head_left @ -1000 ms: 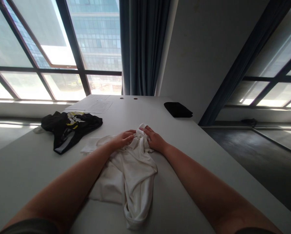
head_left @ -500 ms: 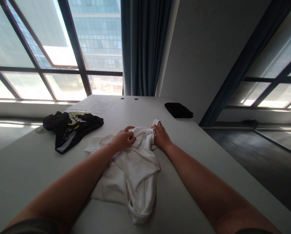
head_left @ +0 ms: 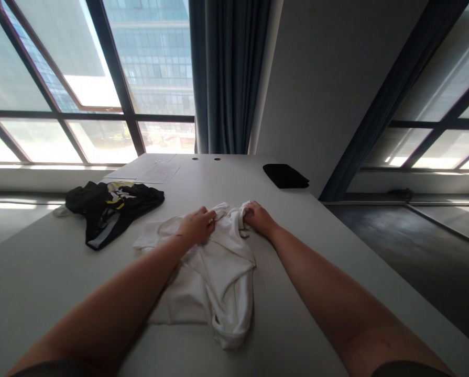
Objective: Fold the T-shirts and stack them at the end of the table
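Note:
A rumpled white garment [head_left: 226, 262] lies on the white table [head_left: 297, 251] in front of me, its lower end folded over toward me. My left hand [head_left: 198, 225] pinches the cloth at its far edge, left of the middle. At the far right corner of the garment, my right hand [head_left: 259, 219] has its fingers closed on the bunched cloth. A short stretch of wrinkled white fabric shows between the two hands. Part of the garment sticks out to the left beyond my left forearm.
A crumpled black garment [head_left: 116, 207] with a yellow and white print lies on the left of the table. Behind it are paper sheets [head_left: 155, 172]. A folded black item [head_left: 285, 176] rests near the far right edge. Windows and a blue curtain [head_left: 228, 78] stand beyond.
Both hands have shifted slightly, and the fingers of my right hand have curled over the cloth. The lower end of the white garment has moved slightly away from me.

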The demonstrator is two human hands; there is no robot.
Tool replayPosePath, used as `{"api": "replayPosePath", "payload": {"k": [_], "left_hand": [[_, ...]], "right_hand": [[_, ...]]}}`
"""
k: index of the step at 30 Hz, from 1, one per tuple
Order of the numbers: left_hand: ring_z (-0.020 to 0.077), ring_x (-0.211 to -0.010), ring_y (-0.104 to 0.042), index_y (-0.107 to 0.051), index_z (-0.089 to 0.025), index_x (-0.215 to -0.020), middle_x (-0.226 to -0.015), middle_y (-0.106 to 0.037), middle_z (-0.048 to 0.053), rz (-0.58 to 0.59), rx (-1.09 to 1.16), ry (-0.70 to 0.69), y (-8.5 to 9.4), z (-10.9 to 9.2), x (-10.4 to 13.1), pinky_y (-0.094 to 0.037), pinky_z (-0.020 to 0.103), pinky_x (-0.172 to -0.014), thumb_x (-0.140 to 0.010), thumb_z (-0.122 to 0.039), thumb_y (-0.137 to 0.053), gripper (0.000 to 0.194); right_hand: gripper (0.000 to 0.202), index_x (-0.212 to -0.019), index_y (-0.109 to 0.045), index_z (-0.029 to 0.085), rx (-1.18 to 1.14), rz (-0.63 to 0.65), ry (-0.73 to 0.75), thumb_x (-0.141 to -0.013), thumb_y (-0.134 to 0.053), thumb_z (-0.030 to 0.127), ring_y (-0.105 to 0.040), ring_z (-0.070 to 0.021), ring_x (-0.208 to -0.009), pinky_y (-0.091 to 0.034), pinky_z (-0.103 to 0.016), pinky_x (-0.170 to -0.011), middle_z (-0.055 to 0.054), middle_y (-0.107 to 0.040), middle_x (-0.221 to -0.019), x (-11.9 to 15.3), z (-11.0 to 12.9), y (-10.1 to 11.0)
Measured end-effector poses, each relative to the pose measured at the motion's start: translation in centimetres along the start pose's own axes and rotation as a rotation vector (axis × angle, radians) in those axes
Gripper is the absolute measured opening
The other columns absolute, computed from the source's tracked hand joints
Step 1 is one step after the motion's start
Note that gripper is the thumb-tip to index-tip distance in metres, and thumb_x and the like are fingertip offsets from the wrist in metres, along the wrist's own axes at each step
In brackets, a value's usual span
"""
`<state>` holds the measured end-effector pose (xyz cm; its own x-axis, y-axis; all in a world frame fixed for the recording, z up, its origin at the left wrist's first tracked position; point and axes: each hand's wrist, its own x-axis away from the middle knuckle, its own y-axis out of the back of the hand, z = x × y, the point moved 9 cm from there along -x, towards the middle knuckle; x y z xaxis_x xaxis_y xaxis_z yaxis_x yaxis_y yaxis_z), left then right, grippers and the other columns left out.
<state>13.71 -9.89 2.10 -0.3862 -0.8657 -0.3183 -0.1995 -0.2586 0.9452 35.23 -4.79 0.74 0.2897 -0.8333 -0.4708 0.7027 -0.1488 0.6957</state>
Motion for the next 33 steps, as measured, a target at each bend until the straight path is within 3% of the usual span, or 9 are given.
{"api": "replayPosePath", "payload": {"k": [4,8,11,15,18,24,28,30,33], "left_hand": [[0.0305,-0.106,-0.062,-0.075,-0.024,-0.104,-0.120,-0.064,0.011,-0.145,-0.118,0.198,2.5,4.4,-0.1,-0.047,0.042,-0.088,-0.094,-0.027,-0.057,0.021],[0.0321,-0.106,-0.060,-0.076,-0.020,-0.098,-0.117,-0.065,0.015,-0.263,-0.097,0.137,5.1,2.9,0.2,-0.044,0.045,-0.091,-0.100,-0.033,-0.050,0.028],[0.0271,-0.092,-0.065,-0.071,-0.023,-0.112,-0.096,-0.070,0.009,-0.188,0.143,-0.046,4.1,-1.8,0.3,-0.045,0.040,-0.089,-0.102,-0.046,-0.049,0.033],[0.0294,-0.099,-0.065,-0.062,-0.026,-0.127,-0.103,-0.072,0.008,-0.216,0.369,0.045,1.7,-4.1,0.7,-0.044,0.042,-0.093,-0.094,-0.055,-0.060,0.044],[0.0262,-0.096,-0.063,-0.065,-0.026,-0.113,-0.107,-0.070,0.006,-0.174,0.495,0.098,-0.1,-3.1,0.4,-0.046,0.039,-0.088,-0.090,-0.039,-0.062,0.027],[0.0168,-0.074,-0.057,-0.068,-0.023,-0.096,-0.078,-0.066,-0.003,-0.176,0.861,0.154,-0.1,-0.3,-0.3,-0.044,0.028,-0.072,-0.087,-0.032,-0.054,0.019],[0.0177,-0.083,-0.061,-0.070,-0.022,-0.097,-0.085,-0.070,0.000,-0.293,1.087,0.254,0.1,0.9,-0.3,-0.046,0.026,-0.074,-0.087,-0.040,-0.056,0.025],[0.0183,-0.084,-0.061,-0.071,-0.022,-0.090,-0.083,-0.068,0.000,-0.334,1.165,0.311,-0.1,1.8,-0.2,-0.047,0.025,-0.073,-0.085,-0.041,-0.058,0.024],[0.0175,-0.079,-0.060,-0.069,-0.022,-0.086,-0.077,-0.065,-0.001,-0.328,1.304,0.379,-0.6,2.8,-0.1,-0.047,0.023,-0.066,-0.082,-0.043,-0.060,0.024]], "right_hand": [[0.023,-0.091,-0.074,0.020,-0.148,0.102,0.052,-0.090,-0.065,0.041,-0.061,-0.0184,-0.086,-0.046,-0.029,-0.081,-0.002,-0.067,-0.092,0.6,2.0,-0.4],[0.031,-0.083,-0.074,0.019,-0.242,0.125,0.034,-0.094,-0.061,0.046,-0.057,-0.0157,-0.074,-0.044,-0.026,-0.071,0.001,-0.068,-0.078,0.9,2.7,-0.4],[0.036,-0.074,-0.071,0.019,-0.324,0.052,-0.016,-0.091,-0.065,0.050,-0.050,-0.0138,-0.065,-0.039,-0.025,-0.062,0.003,-0.060,-0.066,0.8,3.0,0.3],[0.035,-0.076,-0.073,0.019,-0.604,0.031,-0.089,-0.087,-0.068,0.052,-0.051,-0.0139,-0.062,-0.042,-0.026,-0.059,0.002,-0.060,-0.066,0.6,4.0,0.3],[0.034,-0.083,-0.075,0.019,-0.763,0.068,-0.159,-0.085,-0.068,0.052,-0.054,-0.0152,-0.059,-0.046,-0.028,-0.057,0.000,-0.063,-0.068,0.4,4.5,-0.6],[0.028,-0.087,-0.074,0.020,-0.468,-0.086,-0.063,-0.083,-0.069,0.048,-0.060,-0.0201,-0.090,-0.052,-0.030,-0.078,-0.005,-0.066,-0.097,0.3,4.8,0.9],[0.055,-0.129,-0.062,0.024,-0.540,0.129,-0.050,-0.079,-0.076,0.043,-0.062,-0.0186,-0.090,-0.052,-0.031,-0.082,-0.002,-0.068,-0.109,0.7,4.4,-1.0],[0.049,-0.123,-0.065,0.022,-0.529,0.152,-0.072,-0.079,-0.075,0.041,-0.062,-0.0177,-0.084,-0.051,-0.030,-0.080,0.000,-0.070,-0.099,0.7,3.4,-1.5],[0.029,-0.099,-0.071,0.020,-0.521,0.024,-0.156,-0.076,-0.075,0.036,-0.062,-0.0176,-0.080,-0.051,-0.030,-0.079,0.001,-0.070,-0.085,0.2,1.0,-0.8]]}}
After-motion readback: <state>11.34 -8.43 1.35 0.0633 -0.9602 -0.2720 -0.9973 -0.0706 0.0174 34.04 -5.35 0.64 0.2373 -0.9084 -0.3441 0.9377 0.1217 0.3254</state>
